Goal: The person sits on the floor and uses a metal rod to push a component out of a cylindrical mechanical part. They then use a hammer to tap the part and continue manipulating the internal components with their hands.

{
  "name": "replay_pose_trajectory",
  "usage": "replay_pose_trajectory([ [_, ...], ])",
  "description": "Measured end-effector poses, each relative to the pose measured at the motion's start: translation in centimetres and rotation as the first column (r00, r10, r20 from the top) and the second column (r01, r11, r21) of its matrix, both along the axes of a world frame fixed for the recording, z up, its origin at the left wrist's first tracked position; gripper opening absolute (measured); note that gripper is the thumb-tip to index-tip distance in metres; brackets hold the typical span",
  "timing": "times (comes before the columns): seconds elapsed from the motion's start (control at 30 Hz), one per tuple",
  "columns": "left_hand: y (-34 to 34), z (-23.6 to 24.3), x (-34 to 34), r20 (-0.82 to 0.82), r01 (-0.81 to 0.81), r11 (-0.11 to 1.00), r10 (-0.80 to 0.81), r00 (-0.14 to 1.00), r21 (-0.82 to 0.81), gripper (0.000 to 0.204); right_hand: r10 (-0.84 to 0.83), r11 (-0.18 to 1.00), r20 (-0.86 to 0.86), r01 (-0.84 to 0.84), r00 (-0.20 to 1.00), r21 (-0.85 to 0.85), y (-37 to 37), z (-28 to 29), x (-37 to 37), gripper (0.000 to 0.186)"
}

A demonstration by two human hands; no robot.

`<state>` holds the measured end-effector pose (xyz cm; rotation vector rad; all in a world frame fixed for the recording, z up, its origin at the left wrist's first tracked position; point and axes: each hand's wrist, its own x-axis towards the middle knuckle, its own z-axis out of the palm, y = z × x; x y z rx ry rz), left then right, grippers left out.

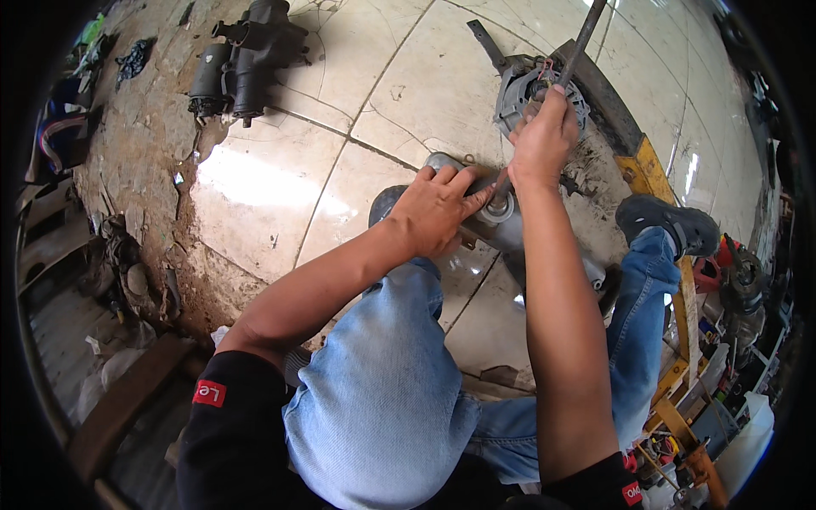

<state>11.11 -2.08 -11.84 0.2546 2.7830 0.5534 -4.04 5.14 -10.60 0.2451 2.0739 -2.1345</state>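
Note:
On the tiled floor between my feet lies a grey cylindrical metal housing (pixel 512 235) with a round ring-shaped opening on its upper side. My left hand (pixel 435 206) is pressed over its far left end, fingers curled on the metal and thumb stretched toward the opening. My right hand (pixel 544 140) is closed around a long dark metal bar (pixel 586 38), which slants up and away to the right. The bar's lower end comes down at the ring, beside my left thumb. Whether its tip sits inside the ring is hidden.
Beyond my right hand lies an alternator-like part (pixel 510 95) with a bracket. A dark motor-like assembly (pixel 255 64) stands at the far left. A yellow metal frame (pixel 650 174) runs along the right, near my shoe (pixel 667 225). Broken, dirty ground (pixel 140 161) borders the tiles.

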Motion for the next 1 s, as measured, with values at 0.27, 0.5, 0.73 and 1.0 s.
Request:
replay_pose_trajectory([
  [0.27, 0.6, -0.5, 2.8, -0.004, 0.027, 0.998, -0.028, 1.000, -0.062, 0.088, 0.006, 0.991, -0.120, 0.010, 0.993, 0.134, 0.2, -0.8, -0.2, 0.044],
  [0.5, 1.5, -1.6, -0.6, -0.068, -0.079, 0.997, 0.079, 0.995, 0.001, 0.092, 0.047, 0.994, -0.126, -0.034, 0.991, 0.102, 0.1, -1.2, -0.2, 0.033],
  [0.73, 1.3, -0.6, 1.9, -0.074, -0.022, 0.997, 0.016, 0.997, -0.080, 0.085, 0.010, 0.985, -0.116, 0.010, 0.993, 0.171, 0.4, -0.4, 0.0, 0.046],
  [1.0, 1.0, -0.6, 1.0, -0.002, -0.032, 0.999, 0.032, 0.999, -0.026, 0.090, 0.026, 0.994, -0.094, -0.016, 0.995, 0.113, 0.4, -0.8, -0.2, 0.034],
])
